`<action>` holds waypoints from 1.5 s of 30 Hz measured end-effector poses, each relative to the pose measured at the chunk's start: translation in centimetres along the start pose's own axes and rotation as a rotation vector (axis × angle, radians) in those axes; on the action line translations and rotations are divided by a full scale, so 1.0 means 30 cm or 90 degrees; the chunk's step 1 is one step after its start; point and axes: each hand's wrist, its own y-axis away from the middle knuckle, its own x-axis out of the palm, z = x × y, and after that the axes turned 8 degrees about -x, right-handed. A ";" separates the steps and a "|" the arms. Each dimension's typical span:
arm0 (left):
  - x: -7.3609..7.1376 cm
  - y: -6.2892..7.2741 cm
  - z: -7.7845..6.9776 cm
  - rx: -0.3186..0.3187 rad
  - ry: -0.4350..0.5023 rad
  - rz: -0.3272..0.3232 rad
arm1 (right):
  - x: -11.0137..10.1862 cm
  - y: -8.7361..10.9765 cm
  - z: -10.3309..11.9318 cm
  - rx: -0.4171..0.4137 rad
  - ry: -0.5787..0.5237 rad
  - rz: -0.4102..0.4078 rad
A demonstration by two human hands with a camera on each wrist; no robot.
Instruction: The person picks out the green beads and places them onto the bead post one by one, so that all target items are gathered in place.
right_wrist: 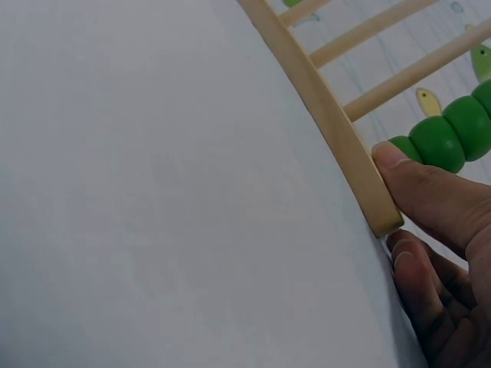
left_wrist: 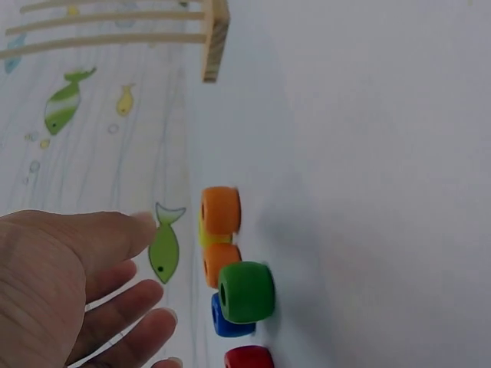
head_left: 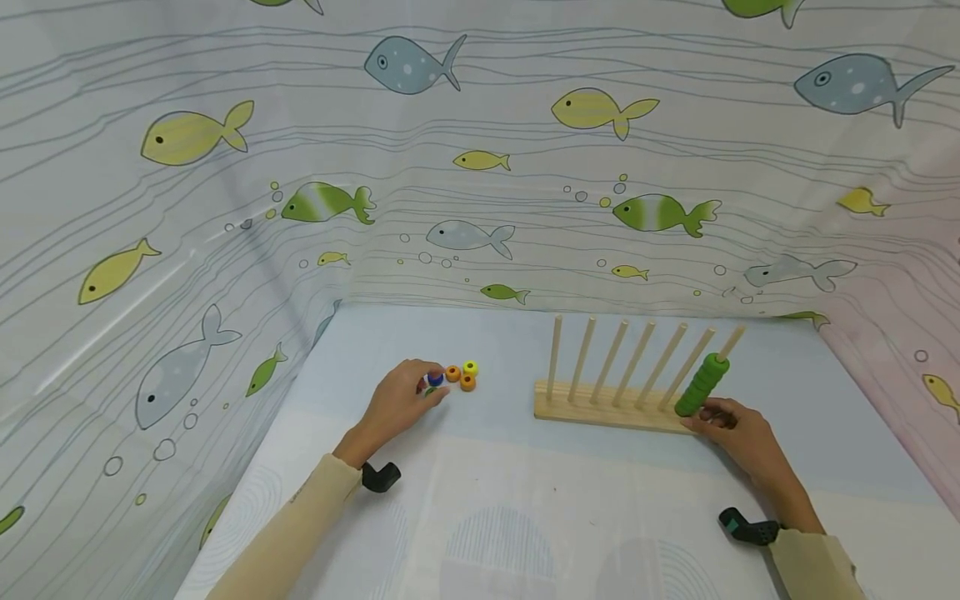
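My left hand (head_left: 393,404) hovers at a small cluster of wooden beads, thumb and fingers apart with nothing between them in the left wrist view. Nearest it lie a green bead (left_wrist: 247,293), a blue bead (head_left: 435,379) and a red bead (left_wrist: 249,358). Two orange beads, one of them (left_wrist: 222,210) in front, and a yellow bead (head_left: 470,367) sit just beyond. On the right stands a wooden peg rack (head_left: 600,406); a stack of green beads (head_left: 701,385) fills most of its end peg. My right hand (head_left: 746,437) grips the rack's right end, thumb against the bottom bead.
Several bare upright pegs (head_left: 618,362) rise from the rack between its left end and the green stack. The white table (head_left: 495,483) meets a fish-print curtain (head_left: 480,200) at the back and left side.
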 end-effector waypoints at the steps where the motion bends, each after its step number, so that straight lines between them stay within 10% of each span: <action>1: 0.001 0.001 0.006 -0.001 0.000 0.001 | 0.000 0.000 0.000 -0.001 0.001 0.000; 45: 0.044 0.030 0.080 -0.065 -0.021 0.034 | -0.002 0.002 0.004 -0.002 -0.009 -0.002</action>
